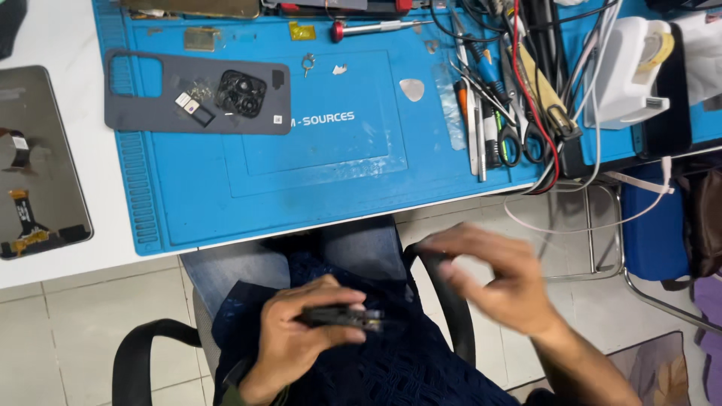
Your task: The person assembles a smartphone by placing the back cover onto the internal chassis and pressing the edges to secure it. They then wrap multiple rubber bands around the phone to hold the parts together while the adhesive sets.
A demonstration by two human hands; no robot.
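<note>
Nearest the camera, left hand closed round a thin dark phone, held edge-on over the lap, thumb across the top, fingers curled beneath. Just right of it, right hand blurred, fingers loosely spread and half open, holding nothing that shows, near the phone's right end but apart from it. Underneath both, dark blue knitted cloth on the lap, jeans above it, black chair arms either side, pale tiled floor around.

Further out, white bench carrying a blue work mat. On the mat's left part, a grey phone back cover lying flat, with a black camera-frame piece and small loose parts resting on it. Left of the mat, on bare bench, a display panel face down, flex cables showing along its left side. On the mat's right part, a white pick, then a row of tools: tweezers, scissors, tangled with red, black and white cables. At the mat's far edge, a red-capped screwdriver lying sideways. Far right, a white boxy device on the mat's edge. Below that, beside the bench, a blue box and a metal frame on the floor.
</note>
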